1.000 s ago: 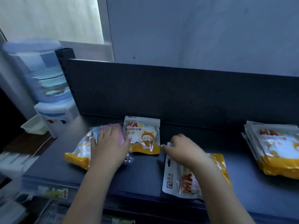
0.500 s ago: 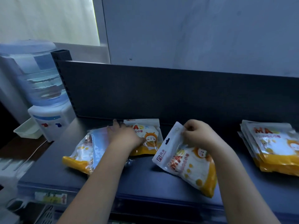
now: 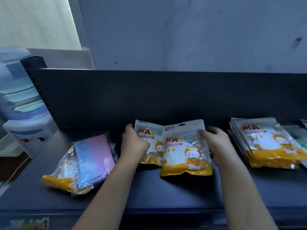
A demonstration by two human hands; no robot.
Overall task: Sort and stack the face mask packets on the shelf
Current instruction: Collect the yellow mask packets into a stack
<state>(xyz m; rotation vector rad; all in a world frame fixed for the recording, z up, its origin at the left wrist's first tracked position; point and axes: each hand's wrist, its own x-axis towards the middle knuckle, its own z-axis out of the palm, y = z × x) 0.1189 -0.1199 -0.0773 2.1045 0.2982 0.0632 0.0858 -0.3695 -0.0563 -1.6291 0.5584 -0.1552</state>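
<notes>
Since half a second ago: right-hand packet (image 3: 185,151) brought over from mid-shelf and laid partly across the orange packet (image 3: 146,143) at the back, overlapping its right half. Right hand (image 3: 216,146) gripping the upper right edge of the front packet, thumb on its face, fingers curled behind. Left hand (image 3: 132,145) closed on the left edge of the rear packet, steadying it. Both packets resting on the dark shelf (image 3: 166,193), close to the back panel. To the left, a mixed heap: pink-and-blue packet (image 3: 94,156) lying over another orange one (image 3: 58,178). To the right, a tidy stack of matching orange packets (image 3: 269,143). Step in hand, by the look of it: pairing two like packets. Next likely needs squaring their edges together, then carrying the pair across to the right stack without letting the slippery film slide apart.
</notes>
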